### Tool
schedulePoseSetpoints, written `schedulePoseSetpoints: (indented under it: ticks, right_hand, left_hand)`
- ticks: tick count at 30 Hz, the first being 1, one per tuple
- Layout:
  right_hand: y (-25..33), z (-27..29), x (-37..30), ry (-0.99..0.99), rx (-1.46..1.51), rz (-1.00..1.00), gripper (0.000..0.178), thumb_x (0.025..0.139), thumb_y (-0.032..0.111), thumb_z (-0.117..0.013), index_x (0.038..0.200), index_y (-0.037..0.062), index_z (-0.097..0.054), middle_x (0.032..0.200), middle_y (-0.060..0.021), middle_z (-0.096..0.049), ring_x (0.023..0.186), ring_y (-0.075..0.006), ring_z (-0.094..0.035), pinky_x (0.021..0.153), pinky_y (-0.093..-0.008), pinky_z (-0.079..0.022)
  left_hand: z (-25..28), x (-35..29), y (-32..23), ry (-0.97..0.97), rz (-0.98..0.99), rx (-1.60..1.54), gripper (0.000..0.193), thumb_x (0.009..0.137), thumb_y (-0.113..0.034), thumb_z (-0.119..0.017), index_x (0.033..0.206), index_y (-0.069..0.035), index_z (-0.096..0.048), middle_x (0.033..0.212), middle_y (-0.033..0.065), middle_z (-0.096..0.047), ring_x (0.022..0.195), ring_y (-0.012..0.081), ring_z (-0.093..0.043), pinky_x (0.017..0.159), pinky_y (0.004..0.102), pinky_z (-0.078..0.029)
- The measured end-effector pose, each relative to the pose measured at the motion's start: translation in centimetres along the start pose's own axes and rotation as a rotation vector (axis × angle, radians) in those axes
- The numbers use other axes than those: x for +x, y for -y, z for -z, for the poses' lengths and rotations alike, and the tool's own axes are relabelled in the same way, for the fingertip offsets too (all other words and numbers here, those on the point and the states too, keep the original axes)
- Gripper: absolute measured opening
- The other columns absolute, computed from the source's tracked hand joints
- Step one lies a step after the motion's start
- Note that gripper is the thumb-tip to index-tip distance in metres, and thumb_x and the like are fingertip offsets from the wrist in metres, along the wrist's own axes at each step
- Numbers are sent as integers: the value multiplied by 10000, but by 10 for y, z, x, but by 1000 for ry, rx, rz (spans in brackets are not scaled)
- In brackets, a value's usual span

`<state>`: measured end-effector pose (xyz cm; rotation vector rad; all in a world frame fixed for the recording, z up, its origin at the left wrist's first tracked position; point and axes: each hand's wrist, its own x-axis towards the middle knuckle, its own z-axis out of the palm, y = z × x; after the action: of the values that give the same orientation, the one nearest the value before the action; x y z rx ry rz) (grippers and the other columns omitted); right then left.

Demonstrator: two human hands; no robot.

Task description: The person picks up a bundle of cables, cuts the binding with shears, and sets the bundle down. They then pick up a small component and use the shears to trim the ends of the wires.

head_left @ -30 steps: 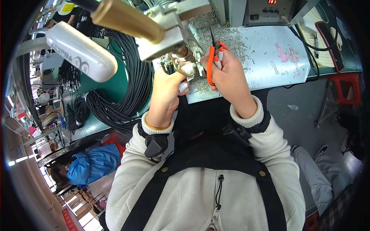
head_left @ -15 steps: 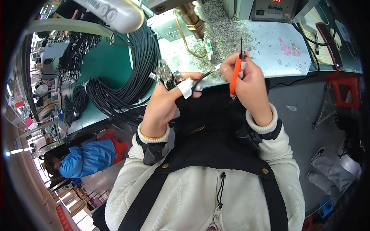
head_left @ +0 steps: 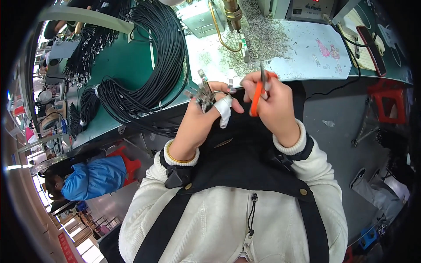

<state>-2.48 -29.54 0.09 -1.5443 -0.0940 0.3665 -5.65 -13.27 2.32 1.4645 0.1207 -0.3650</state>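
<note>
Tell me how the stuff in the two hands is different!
The left hand pinches a bunch of small grey metal connectors; the right hand grips orange-handled scissors. The connectors are many little pieces fanned out; the scissors are one longer tool, pointing up toward the bench. Both are held close together above the lap.

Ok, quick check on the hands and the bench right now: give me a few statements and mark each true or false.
1. The right hand holds orange-handled cutters. True.
2. The left hand is empty. False: it grips a cluster of metal connectors.
3. A left finger wears white tape. True.
4. The black cable coils lie on a red stool. False: they lie on the green bench.
</note>
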Motion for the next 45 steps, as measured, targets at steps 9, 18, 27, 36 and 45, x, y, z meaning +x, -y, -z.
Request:
schedulePoseSetpoints:
  ticks: [9, 18, 27, 36, 45]
  right_hand:
    - [-5, 3, -4, -118, -618, 974, 176, 665, -64, -630, 822, 5, -590, 780, -122, -633, 550, -154, -586, 502, -198, -455]
    - [-12, 4, -9, -20, -198, 504, 119, 714, -34, -628, 824, -8, -590, 749, -71, -631, 617, -91, -601, 532, -206, -474]
    - [-10, -5, -14, -107, -240, 467, 132, 743, -49, -588, 870, -26, -562, 817, -93, -631, 700, -76, -590, 554, -191, -469]
    - [-5, -2, -11, -121, -172, 590, 135, 737, -56, -588, 867, -31, -560, 943, -143, -620, 700, -83, -588, 542, -200, -464]
    - [-10, 1, -8, -152, -424, 800, 131, 722, -64, -584, 846, -31, -557, 951, -165, -611, 687, -108, -609, 491, -187, -450]
  left_hand:
    - [-5, -5, 5, -159, -129, 70, 159, 726, -10, -591, 882, 8, -569, 695, 29, -578, 580, 49, -488, 509, 175, -379]
    - [-9, -5, -1, -179, -124, 112, 170, 701, 23, -605, 868, 7, -582, 704, 13, -565, 587, 43, -482, 547, 175, -402]
    - [-19, 0, 4, -240, -206, 141, 165, 705, 25, -598, 868, 14, -583, 698, 18, -558, 581, 48, -481, 533, 180, -397]
    - [-16, -1, 1, -248, -91, -26, 141, 701, 32, -605, 841, 24, -591, 701, 22, -562, 583, 48, -488, 520, 177, -384]
    - [-21, -3, 2, -276, -240, 96, 125, 719, 44, -589, 844, 31, -590, 734, 27, -583, 625, 51, -512, 551, 179, -404]
